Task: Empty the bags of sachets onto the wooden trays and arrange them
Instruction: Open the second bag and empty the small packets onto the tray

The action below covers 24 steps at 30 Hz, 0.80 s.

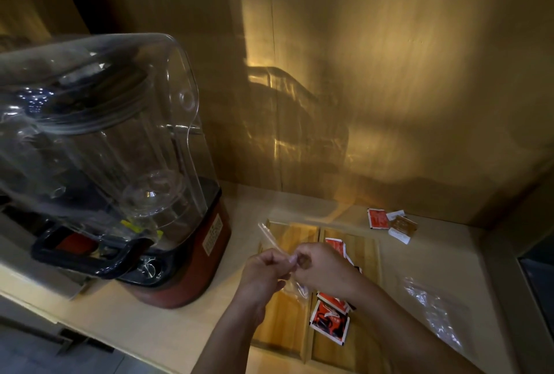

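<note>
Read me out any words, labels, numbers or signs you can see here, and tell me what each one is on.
Nothing can be read.
Label on the blender base: lines of print, too blurred.
Red sachets in the wooden tray: dark and white graphics, no readable words.
Red sachet by the wall: markings too small.
White sachets beside it: no legible print.

Café or commercial kitchen preparation corner. A heavy-duty blender (114, 169) with a clear sound enclosure and red base fills the left of the frame; red condiment sachets (329, 321) lie on wooden trays (281, 325) on a pale table (144, 328) against wood-panelled walls (389, 73).
</note>
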Each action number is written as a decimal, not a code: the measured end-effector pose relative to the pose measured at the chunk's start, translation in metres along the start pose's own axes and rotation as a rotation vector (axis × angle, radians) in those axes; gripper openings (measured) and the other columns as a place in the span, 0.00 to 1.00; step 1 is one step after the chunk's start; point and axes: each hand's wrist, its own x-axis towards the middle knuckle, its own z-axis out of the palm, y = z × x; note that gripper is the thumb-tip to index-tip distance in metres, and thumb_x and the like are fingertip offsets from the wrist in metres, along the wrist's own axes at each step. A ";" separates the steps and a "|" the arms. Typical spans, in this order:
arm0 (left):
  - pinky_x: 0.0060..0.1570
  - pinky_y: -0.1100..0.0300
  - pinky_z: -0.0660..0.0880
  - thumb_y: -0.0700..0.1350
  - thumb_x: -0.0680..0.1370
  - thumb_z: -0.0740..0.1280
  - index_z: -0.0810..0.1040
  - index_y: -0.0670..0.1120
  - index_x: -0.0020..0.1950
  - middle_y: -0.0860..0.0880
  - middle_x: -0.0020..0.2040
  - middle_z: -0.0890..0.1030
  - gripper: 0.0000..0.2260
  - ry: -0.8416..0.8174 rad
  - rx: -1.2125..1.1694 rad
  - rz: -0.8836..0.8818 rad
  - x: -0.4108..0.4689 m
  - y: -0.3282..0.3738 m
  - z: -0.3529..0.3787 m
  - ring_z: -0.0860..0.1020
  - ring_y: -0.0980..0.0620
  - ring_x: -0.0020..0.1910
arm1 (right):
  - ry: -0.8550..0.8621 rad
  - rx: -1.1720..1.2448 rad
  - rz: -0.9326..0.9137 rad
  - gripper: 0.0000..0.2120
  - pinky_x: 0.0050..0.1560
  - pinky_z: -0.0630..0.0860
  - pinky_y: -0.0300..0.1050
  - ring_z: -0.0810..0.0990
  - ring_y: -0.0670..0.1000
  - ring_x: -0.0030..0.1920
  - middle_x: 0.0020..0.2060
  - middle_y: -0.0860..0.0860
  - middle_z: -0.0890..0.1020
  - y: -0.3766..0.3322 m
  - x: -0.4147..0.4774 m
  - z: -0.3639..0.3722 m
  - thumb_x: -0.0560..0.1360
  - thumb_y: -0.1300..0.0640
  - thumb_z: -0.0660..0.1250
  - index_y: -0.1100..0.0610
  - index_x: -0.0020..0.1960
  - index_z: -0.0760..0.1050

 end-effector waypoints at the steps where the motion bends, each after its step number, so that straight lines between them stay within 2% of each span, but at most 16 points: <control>1: 0.34 0.64 0.70 0.42 0.73 0.70 0.77 0.47 0.33 0.50 0.32 0.78 0.09 0.014 0.020 0.039 0.000 0.000 0.001 0.74 0.56 0.34 | -0.035 -0.026 0.009 0.08 0.36 0.73 0.41 0.76 0.45 0.34 0.36 0.48 0.78 0.000 0.001 -0.001 0.69 0.61 0.65 0.49 0.43 0.74; 3: 0.31 0.66 0.68 0.41 0.74 0.69 0.76 0.45 0.33 0.50 0.30 0.75 0.10 0.035 0.033 0.097 -0.001 0.000 0.003 0.71 0.56 0.31 | -0.067 -0.104 0.022 0.08 0.34 0.70 0.41 0.74 0.46 0.34 0.34 0.47 0.75 0.000 0.000 -0.001 0.68 0.61 0.65 0.50 0.44 0.72; 5: 0.31 0.65 0.67 0.39 0.74 0.69 0.75 0.44 0.33 0.50 0.29 0.73 0.10 0.068 0.047 0.142 0.000 -0.001 0.003 0.69 0.56 0.30 | -0.019 -0.229 0.005 0.01 0.34 0.68 0.44 0.73 0.49 0.34 0.33 0.49 0.74 -0.001 0.000 -0.001 0.70 0.59 0.64 0.55 0.41 0.72; 8: 0.32 0.65 0.67 0.39 0.75 0.68 0.74 0.43 0.33 0.50 0.29 0.72 0.10 0.094 0.088 0.187 0.001 -0.002 0.003 0.69 0.56 0.30 | 0.054 -0.264 -0.025 0.12 0.33 0.68 0.46 0.74 0.52 0.32 0.31 0.53 0.76 -0.003 -0.002 0.004 0.74 0.53 0.59 0.58 0.37 0.74; 10: 0.33 0.63 0.67 0.40 0.74 0.69 0.75 0.45 0.32 0.51 0.29 0.73 0.11 0.107 0.153 0.210 0.001 -0.004 0.002 0.69 0.56 0.30 | 0.035 -0.282 -0.039 0.14 0.32 0.69 0.47 0.75 0.53 0.31 0.30 0.55 0.77 -0.004 -0.002 0.004 0.76 0.53 0.58 0.60 0.37 0.75; 12: 0.34 0.60 0.68 0.41 0.75 0.69 0.74 0.46 0.32 0.51 0.29 0.73 0.11 0.122 0.204 0.224 0.002 -0.007 0.002 0.69 0.56 0.31 | 0.010 -0.303 -0.030 0.12 0.34 0.73 0.48 0.79 0.54 0.34 0.33 0.56 0.80 -0.004 -0.002 0.002 0.75 0.55 0.59 0.59 0.38 0.75; 15: 0.35 0.57 0.67 0.41 0.75 0.68 0.72 0.47 0.32 0.51 0.29 0.72 0.12 0.177 0.262 0.251 0.002 -0.009 0.003 0.69 0.55 0.30 | -0.026 -0.300 0.013 0.03 0.35 0.73 0.45 0.77 0.50 0.36 0.32 0.49 0.77 -0.003 -0.001 -0.001 0.71 0.57 0.65 0.56 0.40 0.75; 18: 0.35 0.56 0.68 0.45 0.75 0.68 0.72 0.47 0.34 0.51 0.29 0.73 0.11 0.215 0.314 0.267 0.000 -0.006 0.005 0.70 0.54 0.30 | -0.015 -0.302 0.030 0.03 0.37 0.73 0.45 0.76 0.49 0.36 0.31 0.48 0.75 -0.005 0.000 -0.004 0.71 0.57 0.65 0.57 0.40 0.75; 21: 0.34 0.58 0.69 0.55 0.74 0.68 0.74 0.47 0.36 0.50 0.31 0.75 0.13 0.155 0.367 0.177 -0.004 -0.003 0.006 0.74 0.53 0.32 | -0.027 -0.156 0.042 0.05 0.33 0.74 0.43 0.77 0.48 0.32 0.31 0.49 0.78 -0.004 0.000 -0.003 0.73 0.60 0.62 0.56 0.42 0.76; 24: 0.32 0.63 0.71 0.52 0.75 0.67 0.73 0.48 0.34 0.51 0.31 0.77 0.13 0.042 0.270 0.098 -0.007 -0.003 0.003 0.75 0.55 0.32 | -0.122 0.123 0.094 0.08 0.29 0.77 0.40 0.79 0.48 0.29 0.32 0.54 0.80 -0.005 -0.001 -0.004 0.75 0.65 0.59 0.58 0.44 0.76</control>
